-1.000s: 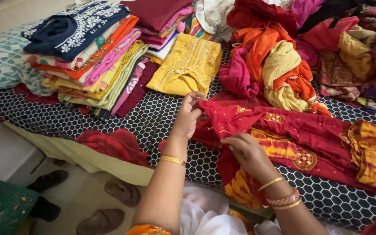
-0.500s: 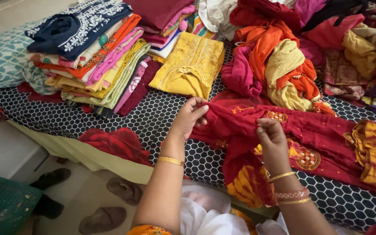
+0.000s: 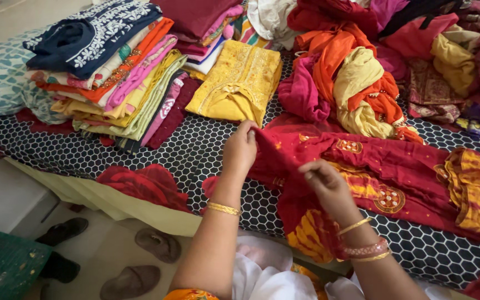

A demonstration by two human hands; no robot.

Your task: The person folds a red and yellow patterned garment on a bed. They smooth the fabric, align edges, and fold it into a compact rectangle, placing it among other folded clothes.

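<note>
The bed (image 3: 156, 145) is buried in clothes: a folded stack (image 3: 106, 72) at the left, a loose pile (image 3: 373, 66) at the back. The red garment (image 3: 395, 166) lies in front, long axis running out to the right. Left hand (image 3: 240, 149) pinches its near edge, and right hand (image 3: 329, 186) pinches a fold just beside it, a bit lower.

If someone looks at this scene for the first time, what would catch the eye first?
Probably the red embroidered cloth with yellow patches, spread across the honeycomb-patterned bedsheet and pinched by both hands, left hand and right hand. Behind it, a folded stack of colourful clothes stands at the left and a loose heap of garments at the right.
</note>
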